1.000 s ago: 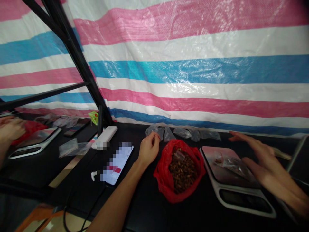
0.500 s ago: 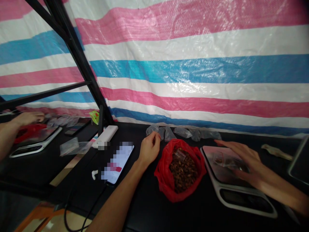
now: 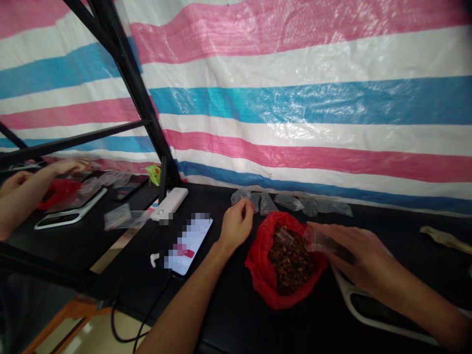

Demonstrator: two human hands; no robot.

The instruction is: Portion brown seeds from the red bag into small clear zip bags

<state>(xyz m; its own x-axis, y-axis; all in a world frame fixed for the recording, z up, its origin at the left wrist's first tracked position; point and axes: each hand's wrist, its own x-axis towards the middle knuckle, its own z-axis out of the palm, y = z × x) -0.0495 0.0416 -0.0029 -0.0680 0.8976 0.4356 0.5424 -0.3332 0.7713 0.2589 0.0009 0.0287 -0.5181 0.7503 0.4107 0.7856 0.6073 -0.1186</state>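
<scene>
My right hand (image 3: 354, 258) is shut on a small clear plastic bag (image 3: 320, 241), holding it above a red plastic bag (image 3: 258, 260) of brown pieces (image 3: 291, 265). Another small clear bag (image 3: 284, 237) lies on those pieces. My left hand (image 3: 236, 225) rests curled on the black table (image 3: 228, 314), just left of the red bag. Its fingertips are close to a row of small clear bags (image 3: 291, 202). My right hand and forearm hide most of a white digital scale (image 3: 383, 314).
A phone (image 3: 188, 244) with a blurred screen, a white power bank (image 3: 170, 202) and a white earbud (image 3: 153, 259) lie left of my left hand. Farther left, a co-worker's hands (image 3: 22, 187) work by another scale (image 3: 70, 216). A striped tarp (image 3: 295, 103) hangs behind the table.
My right hand has moved left from the scale to above the red bag, carrying the small clear bag. My left hand stays in place. The view has shifted slightly.
</scene>
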